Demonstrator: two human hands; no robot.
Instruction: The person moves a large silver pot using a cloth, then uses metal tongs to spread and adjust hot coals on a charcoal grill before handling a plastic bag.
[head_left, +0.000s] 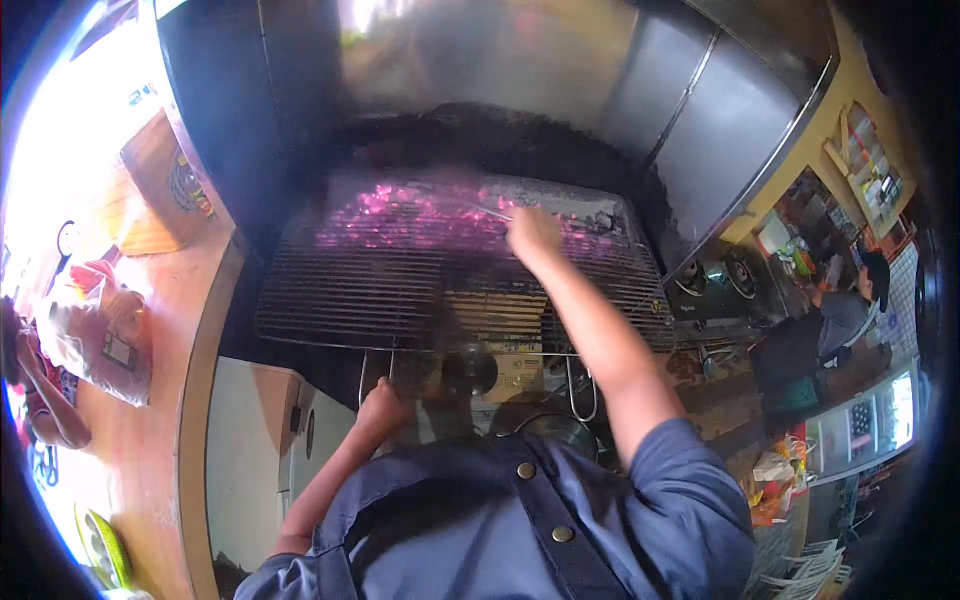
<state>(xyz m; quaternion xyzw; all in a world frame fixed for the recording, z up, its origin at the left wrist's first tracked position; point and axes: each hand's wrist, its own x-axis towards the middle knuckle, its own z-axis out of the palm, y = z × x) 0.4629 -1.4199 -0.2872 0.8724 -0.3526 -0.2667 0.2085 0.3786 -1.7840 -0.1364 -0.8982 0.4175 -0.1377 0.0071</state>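
Observation:
My left hand (385, 410) is closed around a wire handle (365, 375) at the near edge of a large grill grate (360, 292). Farther out, my right hand (534, 234) grips a thin metal rod (480, 208), which points left across the coals. Its far tip is blurred, so I cannot tell what kind of tool it is. Glowing charcoal (420, 217) lies spread at the back of the grill, partly under the bars. A second wire handle (583, 390) hangs free at the grate's near right.
Sooty metal walls (487, 60) enclose the grill. To the left, a wooden counter (161, 375) bears a plastic bag (97, 330) and a wooden box (150, 187); a person (56, 397) is beyond it. Gas burners (716, 277) and another person (844, 319) are at the right.

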